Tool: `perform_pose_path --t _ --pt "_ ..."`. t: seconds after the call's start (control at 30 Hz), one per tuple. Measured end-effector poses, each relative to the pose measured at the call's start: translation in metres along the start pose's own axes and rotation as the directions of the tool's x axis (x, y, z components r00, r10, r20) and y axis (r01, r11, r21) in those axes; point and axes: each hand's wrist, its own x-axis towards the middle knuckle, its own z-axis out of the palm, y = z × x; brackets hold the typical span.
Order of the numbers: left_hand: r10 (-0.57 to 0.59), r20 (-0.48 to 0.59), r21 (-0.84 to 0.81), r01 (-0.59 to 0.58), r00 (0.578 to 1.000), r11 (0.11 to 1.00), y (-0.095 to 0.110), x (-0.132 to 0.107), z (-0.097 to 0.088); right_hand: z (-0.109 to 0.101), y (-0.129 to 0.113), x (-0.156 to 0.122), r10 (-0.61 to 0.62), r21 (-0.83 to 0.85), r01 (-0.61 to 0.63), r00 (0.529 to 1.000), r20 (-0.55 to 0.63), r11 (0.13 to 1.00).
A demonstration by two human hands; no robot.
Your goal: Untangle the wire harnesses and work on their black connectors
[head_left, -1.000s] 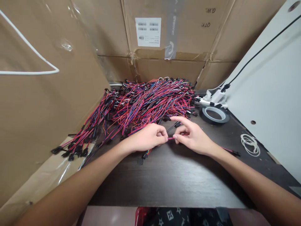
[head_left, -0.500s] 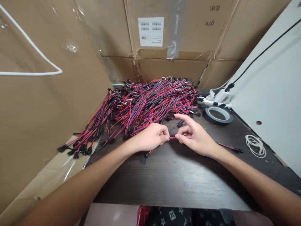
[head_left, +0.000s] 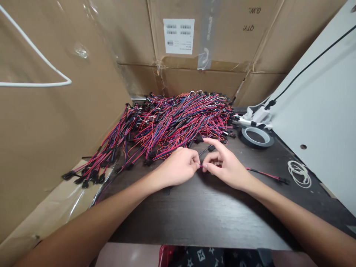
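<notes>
Between my two hands runs a thin red and dark wire cable, its black connector end lying out on the table to the right. My left hand is closed, thumb and forefinger pinching the cable. Close beside it, my right hand pinches the same cable between thumb and a finger, the forefinger stretched out above. Only a short bit of wire shows between the fingertips. Just behind the hands lies a big heap of red, blue and black wire cables with black connectors.
A roll of black tape lies at the right, near a white power strip. Farther right is a coiled pale cord. Cardboard boxes stand behind and at the left; a white panel bounds the right side.
My hands have come closer together, the right one shifting slightly left. More of the cable shows beyond my right wrist. The coloured wire end below my left hand no longer shows.
</notes>
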Motion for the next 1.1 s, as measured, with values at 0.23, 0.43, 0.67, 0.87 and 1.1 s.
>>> perform_pose_path --t 0.23,0.43,0.67,0.87,1.1 --pt "0.036 -0.017 -0.002 -0.036 0.999 0.999 0.0016 -0.0016 0.0022 0.0013 -0.0013 0.0005 0.020 0.079 -0.022 1.000 0.016 0.997" --pt "0.059 -0.004 -0.005 -0.059 0.998 0.998 0.0008 -0.0012 0.0025 -0.0004 -0.0036 0.0014 0.068 0.159 -0.064 0.997 -0.022 0.985" --pt "0.136 -0.033 0.026 -0.136 0.990 0.990 0.0011 -0.0020 0.0027 -0.0019 -0.0029 0.0032 0.072 0.250 -0.061 0.997 -0.038 0.966" --pt "0.273 -0.097 0.123 -0.261 0.957 0.957 -0.0016 -0.0035 0.0052 -0.0036 -0.0026 0.0053 0.086 0.344 -0.068 0.996 -0.037 0.937" --pt "0.386 -0.103 0.148 -0.369 0.917 0.918 -0.0075 -0.0025 0.0057 -0.0042 -0.0052 0.0055 0.115 0.368 -0.102 0.993 -0.013 0.924"
